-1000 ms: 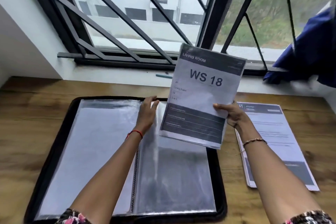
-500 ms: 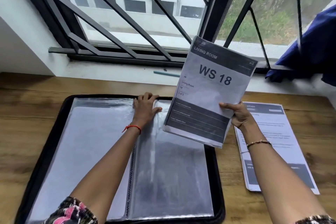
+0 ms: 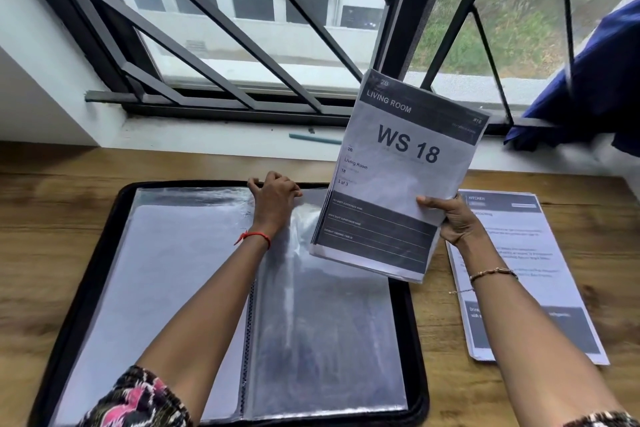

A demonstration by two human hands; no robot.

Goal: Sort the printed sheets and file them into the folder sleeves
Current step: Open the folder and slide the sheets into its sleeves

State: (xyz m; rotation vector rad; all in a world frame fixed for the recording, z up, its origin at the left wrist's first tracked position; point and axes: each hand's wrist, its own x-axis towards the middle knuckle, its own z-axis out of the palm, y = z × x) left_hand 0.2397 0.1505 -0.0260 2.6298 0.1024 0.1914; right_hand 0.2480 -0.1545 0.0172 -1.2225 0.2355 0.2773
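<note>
Black-rimmed and lying open on a wooden table [image 3: 52,218], a folder [image 3: 90,274] is seen from above, with plastic pages spread to both sides of its spine. The top edge of a clear sleeve [image 3: 329,340] on the right-hand side is gripped by the left hand [image 3: 275,199], whose fingers are curled over it close to the spine. A stack of printed sheets [image 3: 398,184] is held up, tilted, above the folder's upper right corner by the right hand [image 3: 457,222]. It is pinched at its right edge, thumb in front and fingers behind, and its top sheet is headed "LIVING ROOM" and marked "WS 18". A second pile of sheets [image 3: 540,270], headed "KITCHEN", is laid flat on the table just right of the folder. A blue cloth [image 3: 588,97] is draped at the barred window [image 3: 401,10], and a thin teal stick [image 3: 315,139] is seen on the sill [image 3: 207,135]
</note>
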